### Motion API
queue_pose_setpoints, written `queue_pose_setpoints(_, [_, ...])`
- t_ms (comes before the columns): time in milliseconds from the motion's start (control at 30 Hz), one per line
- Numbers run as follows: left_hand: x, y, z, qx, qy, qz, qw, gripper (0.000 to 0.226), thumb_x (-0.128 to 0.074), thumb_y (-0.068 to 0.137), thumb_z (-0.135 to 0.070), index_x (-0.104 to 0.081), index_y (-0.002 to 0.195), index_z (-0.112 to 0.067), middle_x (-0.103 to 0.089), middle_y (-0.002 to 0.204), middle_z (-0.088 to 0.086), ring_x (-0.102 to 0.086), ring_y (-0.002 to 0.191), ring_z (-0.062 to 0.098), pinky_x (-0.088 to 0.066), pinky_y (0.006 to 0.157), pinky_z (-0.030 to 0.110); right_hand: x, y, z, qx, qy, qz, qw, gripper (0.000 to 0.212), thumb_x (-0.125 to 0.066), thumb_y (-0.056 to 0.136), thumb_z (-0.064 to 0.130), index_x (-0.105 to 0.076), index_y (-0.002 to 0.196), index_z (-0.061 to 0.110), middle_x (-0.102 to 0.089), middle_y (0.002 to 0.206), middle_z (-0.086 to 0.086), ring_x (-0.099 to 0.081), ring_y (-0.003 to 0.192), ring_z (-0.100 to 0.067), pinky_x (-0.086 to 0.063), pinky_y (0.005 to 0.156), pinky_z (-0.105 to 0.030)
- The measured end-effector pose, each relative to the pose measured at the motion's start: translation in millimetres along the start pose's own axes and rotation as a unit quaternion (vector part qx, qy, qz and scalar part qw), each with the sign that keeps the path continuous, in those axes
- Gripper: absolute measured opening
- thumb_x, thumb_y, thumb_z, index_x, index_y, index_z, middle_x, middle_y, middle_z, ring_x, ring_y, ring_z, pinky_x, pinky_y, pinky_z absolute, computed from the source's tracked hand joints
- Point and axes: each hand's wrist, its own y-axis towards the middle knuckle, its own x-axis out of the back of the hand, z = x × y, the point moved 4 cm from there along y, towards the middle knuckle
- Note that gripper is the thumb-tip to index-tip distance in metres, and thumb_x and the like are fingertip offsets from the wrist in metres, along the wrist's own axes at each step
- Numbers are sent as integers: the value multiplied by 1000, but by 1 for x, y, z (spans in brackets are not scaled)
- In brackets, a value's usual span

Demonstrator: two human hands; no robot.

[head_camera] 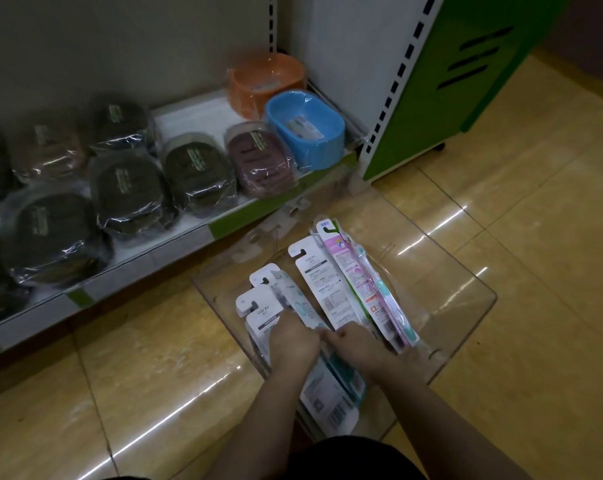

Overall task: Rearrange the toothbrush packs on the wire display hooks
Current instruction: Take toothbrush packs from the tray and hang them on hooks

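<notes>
A clear plastic tray (459, 306) sits on the yellow tiled floor (521, 209), just in front of the low shelf (196, 233). Toothbrush packs lie in the tray. The left hand (293, 339) curls over a fanned bunch of white packs (258, 306) at the tray's left side, gripping them. The right hand (357, 344) sits just beside it, fingers bent onto the lower ends of the long white pack (322, 282) and the pink pack (358, 271) toward the tray's right; whether it truly grips them I cannot tell. More packs (331, 393) lie under both wrists at the tray's near edge. On the shelf behind the tray stand a blue tub (307, 129), an orange tub (265, 81) and wrapped dark soap dishes (126, 192).
</notes>
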Motion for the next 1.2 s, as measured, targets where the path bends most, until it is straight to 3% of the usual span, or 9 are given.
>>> queue_pose_setpoints(133, [8,-3,0,1,-11,-17,1000,24,-54,91,-20,-54,113,-12,-64,119,7,-65,98,26,-57,81,38,-4,4,6,47,3,-47,998,46,-49,88,58,-50,64,18,-51,66,0,-48,59,-12,-38,60,-25])
queue_pose_setpoints(200, [13,-5,-1,-7,-39,-36,999,22,-52,93,-21,-48,113,-13,-62,119,5,-62,101,25,-54,80,33,1,4,11,71,54,-79,993,41,-57,83,58,-60,82,18,-59,81,-1,-57,76,-14,-43,64,-26])
queue_pose_setpoints(300, [19,-7,-4,-18,-121,-52,991,15,-48,94,-13,-45,109,-17,-63,113,2,-62,96,22,-51,75,32,8,3,14,86,186,-94,974,46,-70,74,55,-59,100,19,-66,98,4,-64,91,-14,-53,79,-35])
queue_pose_setpoints(467, [21,-6,-7,-1,-240,-35,970,14,-45,96,-8,-48,98,-21,-62,102,-3,-63,91,18,-58,78,39,19,-6,17,82,275,-120,950,28,-71,83,29,-54,96,11,-68,97,-5,-67,83,-16,-52,65,-26])
queue_pose_setpoints(600, [24,-6,-14,-9,-287,-23,958,18,-53,94,-12,-47,84,-26,-61,96,-2,-64,93,19,-58,76,36,22,-8,15,77,297,-139,942,24,-66,86,29,-55,98,12,-68,102,-5,-67,87,-18,-56,77,-36])
queue_pose_setpoints(800, [27,-7,-25,-31,-311,0,950,12,-46,98,-12,-51,100,-23,-66,106,-1,-65,91,14,-50,56,19,30,-17,18,85,376,-154,910,7,-59,92,22,-57,96,17,-68,105,-4,-68,89,-18,-57,80,-39])
queue_pose_setpoints(933, [39,-7,-41,-82,-267,1,960,11,-45,99,-15,-51,98,-24,-66,111,-3,-65,95,15,-51,50,14,45,-27,30,118,427,-183,878,8,-61,90,14,-59,98,13,-70,96,-2,-69,83,-15,-58,67,-28])
queue_pose_setpoints(1033, [54,-9,-59,-129,-229,-19,965,12,-48,98,-17,-51,107,-23,-65,116,-3,-66,93,13,-55,56,16,60,-38,44,141,433,-200,867,6,-63,89,14,-60,94,16,-71,97,-1,-69,86,-17,-58,72,-33])
queue_pose_setpoints(1200, [82,-31,-107,-182,-246,-30,952,15,-48,97,-13,-54,110,-17,-67,111,-2,-65,87,8,-59,69,34,94,-68,70,168,456,-211,848,12,-65,87,18,-61,98,17,-71,98,0,-69,89,-17,-58,78,-37])
